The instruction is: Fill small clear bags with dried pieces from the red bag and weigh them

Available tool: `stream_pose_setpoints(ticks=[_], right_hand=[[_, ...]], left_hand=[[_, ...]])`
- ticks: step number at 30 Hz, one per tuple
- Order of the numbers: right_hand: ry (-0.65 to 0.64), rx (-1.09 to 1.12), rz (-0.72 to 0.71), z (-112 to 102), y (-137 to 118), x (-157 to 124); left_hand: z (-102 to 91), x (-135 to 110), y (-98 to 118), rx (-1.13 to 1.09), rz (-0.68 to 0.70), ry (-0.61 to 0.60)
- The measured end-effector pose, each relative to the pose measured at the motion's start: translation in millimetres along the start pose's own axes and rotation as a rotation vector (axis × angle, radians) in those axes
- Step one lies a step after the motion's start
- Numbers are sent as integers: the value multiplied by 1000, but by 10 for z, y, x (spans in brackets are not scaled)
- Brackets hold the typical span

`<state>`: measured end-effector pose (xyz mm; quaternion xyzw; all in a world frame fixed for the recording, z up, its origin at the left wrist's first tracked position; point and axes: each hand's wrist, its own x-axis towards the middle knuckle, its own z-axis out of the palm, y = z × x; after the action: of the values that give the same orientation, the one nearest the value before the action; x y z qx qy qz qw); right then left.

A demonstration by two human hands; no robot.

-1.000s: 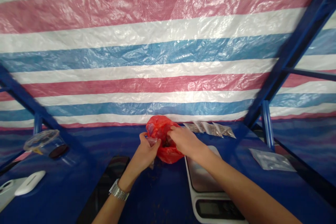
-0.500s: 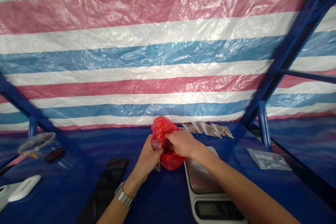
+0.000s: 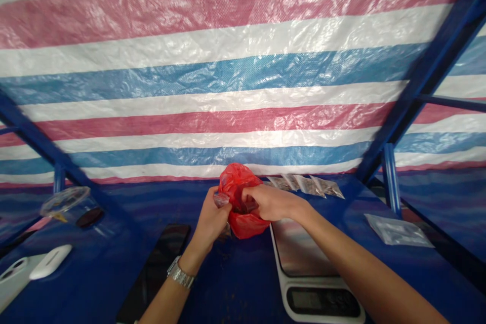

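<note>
A crumpled red plastic bag [image 3: 237, 182] sits at the back of the blue table [image 3: 235, 283]. My right hand [image 3: 268, 201] is closed with its fingers inside the bag's mouth; what they pinch is hidden. My left hand [image 3: 210, 220], with a metal watch [image 3: 180, 273] on its wrist, is closed on a small clear pouch [image 3: 220, 198] held against the left side of the bag.
A white kitchen scale [image 3: 311, 273] stands under my right forearm. Several small filled pouches [image 3: 306, 185] lie in a row behind it. A stack of clear bags [image 3: 398, 230] lies at right. At left are a clear lidded cup [image 3: 70, 205], a white device [image 3: 50, 261], a phone [image 3: 11, 283] and a black slab [image 3: 159, 268].
Both hands stayed at the red bag, working at its mouth. The view shifted slightly; the bag and hands sit a little higher and the bag looks more bunched.
</note>
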<state>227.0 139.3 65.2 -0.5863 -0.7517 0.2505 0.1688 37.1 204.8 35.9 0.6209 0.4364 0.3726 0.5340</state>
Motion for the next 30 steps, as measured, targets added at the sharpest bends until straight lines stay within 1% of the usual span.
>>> stream_pose_setpoints(ticks=[2, 6, 10, 13, 15, 19, 22, 26, 28, 30], right_hand=[[5, 21, -13, 13, -17, 0], [90, 26, -28, 50, -115, 7], [19, -23, -14, 72, -202, 14], [5, 22, -35, 78, -173, 26], [-5, 94, -48, 72, -117, 33], [-17, 187, -20, -13, -36, 13], [29, 253, -23, -144, -84, -41], [105, 325, -76, -265, -261, -104], [173, 268, -117, -260, -347, -107], [255, 137, -170, -220, -408, -92]], left_hand=[[-15, 2, 1, -6, -11, -5], [-23, -24, 15, -57, -5, -74], [-2, -46, 5, -86, -5, -73], [4, -38, -4, -74, 6, -42], [-3, -27, -5, -40, 34, -18], [-22, -7, -27, 56, 168, -1], [-17, -4, -80, 106, 205, -48], [10, -26, -136, 172, 204, -112], [22, -42, -140, 196, 218, -136], [28, -54, -134, 217, 228, -142]])
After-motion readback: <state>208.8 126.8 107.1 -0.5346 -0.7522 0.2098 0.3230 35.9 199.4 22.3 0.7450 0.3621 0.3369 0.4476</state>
